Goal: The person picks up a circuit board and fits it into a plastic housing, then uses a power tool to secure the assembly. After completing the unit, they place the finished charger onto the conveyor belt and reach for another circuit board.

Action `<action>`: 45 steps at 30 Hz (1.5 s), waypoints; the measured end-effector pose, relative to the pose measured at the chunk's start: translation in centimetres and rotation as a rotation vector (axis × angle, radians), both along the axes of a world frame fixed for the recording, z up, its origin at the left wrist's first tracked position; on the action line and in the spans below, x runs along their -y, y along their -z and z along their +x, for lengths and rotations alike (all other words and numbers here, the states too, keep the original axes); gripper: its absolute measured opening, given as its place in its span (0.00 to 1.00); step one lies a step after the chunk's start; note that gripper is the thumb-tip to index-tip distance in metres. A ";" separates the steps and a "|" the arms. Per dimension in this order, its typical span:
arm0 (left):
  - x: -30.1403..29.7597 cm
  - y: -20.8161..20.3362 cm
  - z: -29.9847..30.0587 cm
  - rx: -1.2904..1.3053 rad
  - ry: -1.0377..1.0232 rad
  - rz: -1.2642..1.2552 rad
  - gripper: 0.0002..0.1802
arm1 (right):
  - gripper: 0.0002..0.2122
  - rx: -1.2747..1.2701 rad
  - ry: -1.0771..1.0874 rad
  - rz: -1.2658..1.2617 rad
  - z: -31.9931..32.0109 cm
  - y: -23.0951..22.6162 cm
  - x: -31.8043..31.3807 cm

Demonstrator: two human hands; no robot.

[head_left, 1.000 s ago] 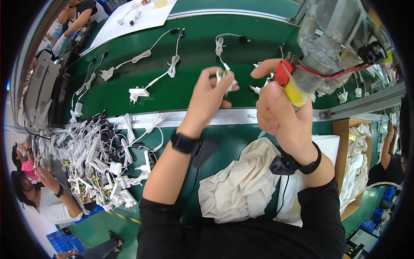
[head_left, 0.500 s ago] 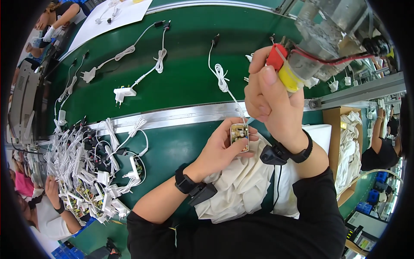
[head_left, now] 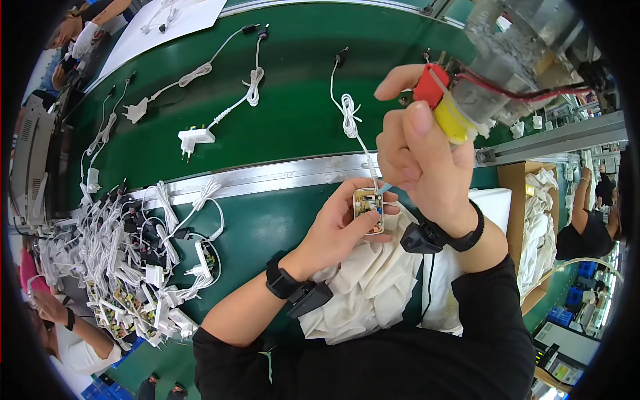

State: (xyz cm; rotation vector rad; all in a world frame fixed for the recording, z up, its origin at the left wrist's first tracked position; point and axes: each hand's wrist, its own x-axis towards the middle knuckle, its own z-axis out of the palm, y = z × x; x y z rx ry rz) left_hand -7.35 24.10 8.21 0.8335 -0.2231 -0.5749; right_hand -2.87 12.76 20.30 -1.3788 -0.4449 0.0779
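Note:
My left hand (head_left: 337, 217) holds an open power adapter (head_left: 369, 203), its circuit board facing up and my thumb lying across it. A white cable (head_left: 349, 115) runs from the adapter's far end over the metal rail onto the green surface. My right hand (head_left: 423, 143) is wrapped round a grey tool (head_left: 483, 100) with a red switch-like part (head_left: 431, 85) and a yellow band (head_left: 455, 123); the index finger is stretched out away from the red part. Below that hand, a light-blue tip (head_left: 385, 188) reaches the adapter's far end. The hand hides the tool's lower part.
A heap of white cabled adapters (head_left: 143, 267) lies at left. More adapters (head_left: 197, 137) lie beyond the metal rail (head_left: 280, 176). Crumpled off-white cloth (head_left: 363, 293) is near my body, with a cardboard box (head_left: 513, 233) of similar cloth at right. Other people work on both sides.
My right index finger has lifted outward from the red part. The adapter stays in my left hand, and its place under the tip is nearly unchanged. At left, a co-worker's hand has moved.

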 end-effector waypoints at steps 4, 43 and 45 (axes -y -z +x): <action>-0.3 0.1 0.4 -0.049 -0.085 0.062 0.20 | 0.14 0.051 -0.040 0.002 -0.7 0.2 -0.2; 0.9 -0.5 2.9 -0.046 -0.070 -0.041 0.23 | 0.21 0.051 -0.094 -0.027 -1.1 0.7 0.3; 1.9 1.2 7.8 0.530 -0.302 0.295 0.23 | 0.21 0.019 -0.105 -0.028 -1.4 0.4 0.3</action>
